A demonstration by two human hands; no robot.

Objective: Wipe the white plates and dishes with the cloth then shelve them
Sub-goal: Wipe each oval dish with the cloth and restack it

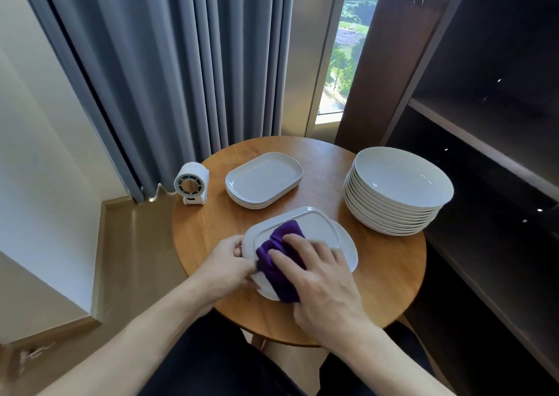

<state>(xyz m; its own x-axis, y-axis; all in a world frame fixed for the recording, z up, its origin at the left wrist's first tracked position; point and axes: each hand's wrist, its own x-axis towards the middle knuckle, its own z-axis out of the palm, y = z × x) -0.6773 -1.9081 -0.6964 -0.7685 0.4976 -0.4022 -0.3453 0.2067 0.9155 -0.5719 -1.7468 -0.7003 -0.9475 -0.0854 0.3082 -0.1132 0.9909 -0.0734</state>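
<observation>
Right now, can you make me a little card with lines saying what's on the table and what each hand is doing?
table: round, wooden
left hand: holds the plate by its edge
right hand: presses the purple cloth on the plate
bowls: stacked, right side
dishes: stacked, at the back
fan: small, white, left side
shelf: dark, beside the table on the right

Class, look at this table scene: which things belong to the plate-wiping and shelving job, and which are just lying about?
Part of the job: purple cloth; plate being wiped; stack of oblong dishes; stack of round bowls; shelf unit; left hand gripping the plate's edge; right hand pressing the cloth.

Just lying about: small white fan; grey curtain; window.
</observation>
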